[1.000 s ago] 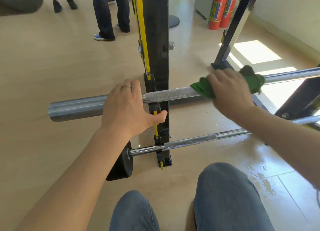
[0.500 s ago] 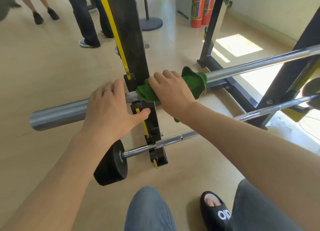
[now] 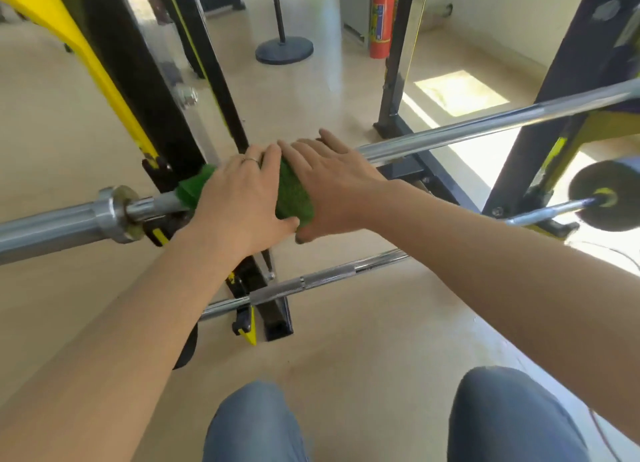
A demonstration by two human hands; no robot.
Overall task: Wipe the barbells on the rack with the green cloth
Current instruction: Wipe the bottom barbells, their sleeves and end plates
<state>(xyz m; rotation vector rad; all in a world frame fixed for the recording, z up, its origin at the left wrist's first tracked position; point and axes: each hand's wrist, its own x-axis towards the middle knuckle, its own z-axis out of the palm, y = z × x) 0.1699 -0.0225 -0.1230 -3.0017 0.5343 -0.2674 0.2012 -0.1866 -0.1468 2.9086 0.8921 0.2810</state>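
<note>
Green cloth (image 3: 292,195) wrapped on upper barbell (image 3: 450,130), just right of black rack post (image 3: 138,91). Left hand (image 3: 239,198) and right hand (image 3: 332,184) both clamped over cloth, side by side, thumbs touching. Collar (image 3: 117,214) close at left; long bare shaft free to right. Lower barbell (image 3: 311,281) beneath. Half-second earlier left hand gripped sleeve left of post; now on cloth.

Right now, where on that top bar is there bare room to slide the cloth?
Bare bar runs right, from the right hand to the far upright. Leftward it is crowded: left hand, cloth, collar, rack post.
</note>
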